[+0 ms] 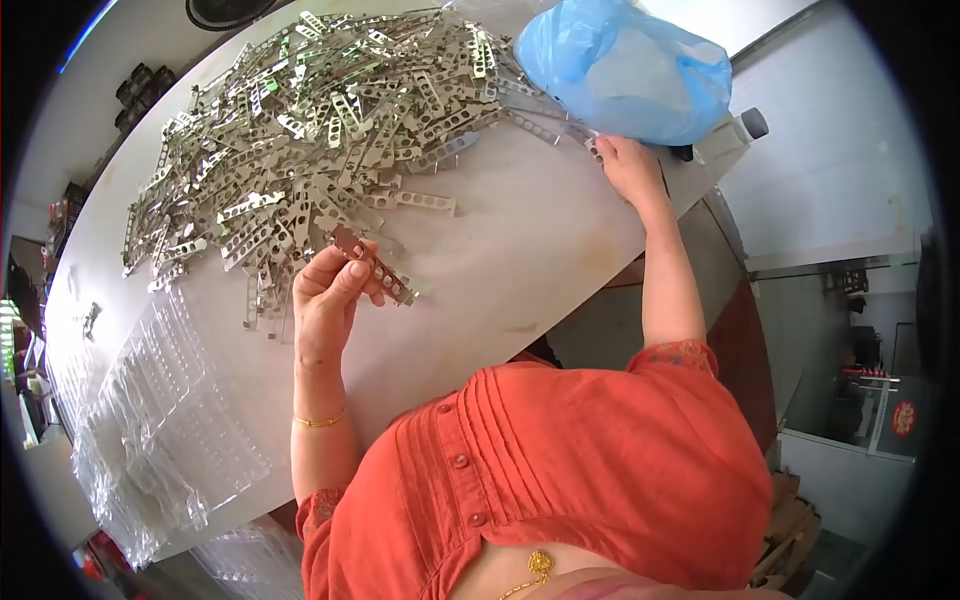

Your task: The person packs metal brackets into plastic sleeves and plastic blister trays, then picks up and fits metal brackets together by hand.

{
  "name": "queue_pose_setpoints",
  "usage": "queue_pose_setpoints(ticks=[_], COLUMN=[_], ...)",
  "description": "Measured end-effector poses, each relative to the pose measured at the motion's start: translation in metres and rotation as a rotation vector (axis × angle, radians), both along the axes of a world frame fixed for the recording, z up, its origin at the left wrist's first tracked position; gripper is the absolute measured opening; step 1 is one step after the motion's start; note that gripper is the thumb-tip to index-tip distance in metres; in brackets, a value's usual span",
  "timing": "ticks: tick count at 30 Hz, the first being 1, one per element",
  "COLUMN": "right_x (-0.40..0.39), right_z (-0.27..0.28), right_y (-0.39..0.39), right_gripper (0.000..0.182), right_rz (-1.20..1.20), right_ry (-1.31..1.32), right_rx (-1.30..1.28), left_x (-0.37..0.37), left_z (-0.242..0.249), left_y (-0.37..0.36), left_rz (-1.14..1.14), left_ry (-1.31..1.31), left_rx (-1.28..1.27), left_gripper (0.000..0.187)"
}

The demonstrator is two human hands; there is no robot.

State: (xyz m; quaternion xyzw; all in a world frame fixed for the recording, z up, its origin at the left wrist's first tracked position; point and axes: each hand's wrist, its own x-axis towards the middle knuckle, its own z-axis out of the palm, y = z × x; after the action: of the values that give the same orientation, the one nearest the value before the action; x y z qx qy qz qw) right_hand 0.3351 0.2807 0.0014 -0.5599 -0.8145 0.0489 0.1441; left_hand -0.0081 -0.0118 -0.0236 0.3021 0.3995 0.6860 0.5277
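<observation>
My left hand (332, 290) is closed on a perforated metal strip (385, 275), pinched between thumb and fingers just in front of the big pile. The strip slants down to the right, and its upper end looks reddish brown. At the right part of the table, my right hand (628, 168) has its fingers together at the end of another perforated strip (593, 150), beside the blue plastic bag. A large heap of similar metal strips (330, 130) covers the far left and middle of the table.
The blue bag (625, 70) stands at the back right of the white table (480, 270). A clear bottle with a grey cap (754, 124) lies beside it. Clear plastic trays (165, 420) are stacked at the left front. One small metal piece (92, 319) lies near the left edge.
</observation>
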Motion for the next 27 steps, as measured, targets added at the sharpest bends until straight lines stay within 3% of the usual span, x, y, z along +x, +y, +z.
queue_pose_setpoints(ticks=[5,7,10,16,20,23,25,26,27], right_x=[0.013,0.020,0.023,0.013,0.012,0.009,0.008,0.009,0.013], right_z=[0.009,-0.001,-0.014,-0.018,-0.030,-0.033,-0.025,-0.022,-0.024], right_y=[-0.021,-0.019,-0.011,0.001,0.016,0.015,0.011,0.010,0.005], right_gripper=[0.024,0.020,0.018,0.012,0.017,0.023,0.027,0.029,0.028], right_rz=[0.055,0.065,0.096,-0.005,-0.067,-0.093,-0.063,-0.070,-0.038], right_ry=[0.029,-0.142,-0.095,-0.102,0.030,0.004,-0.134,-0.181,-0.123], right_rx=[0.015,0.175,0.236,0.262,0.196,0.248,0.372,0.317,0.414], left_x=[0.000,0.001,0.002,0.001,0.003,0.000,-0.003,-0.003,-0.004], left_z=[-0.001,-0.001,-0.001,-0.002,0.002,0.001,0.001,0.003,0.001], left_y=[0.000,0.001,0.001,0.000,-0.001,0.001,0.000,-0.001,-0.002], left_rz=[-0.005,-0.019,-0.012,-0.007,-0.010,-0.007,-0.028,-0.013,-0.022], left_ry=[-0.050,-0.051,-0.043,-0.062,-0.068,-0.074,-0.071,-0.103,-0.141], left_rx=[-0.007,0.004,-0.021,-0.015,-0.027,-0.046,-0.071,-0.069,-0.052], left_gripper=[0.019,0.019,0.018,0.017,0.017,0.018,0.021,0.021,0.021])
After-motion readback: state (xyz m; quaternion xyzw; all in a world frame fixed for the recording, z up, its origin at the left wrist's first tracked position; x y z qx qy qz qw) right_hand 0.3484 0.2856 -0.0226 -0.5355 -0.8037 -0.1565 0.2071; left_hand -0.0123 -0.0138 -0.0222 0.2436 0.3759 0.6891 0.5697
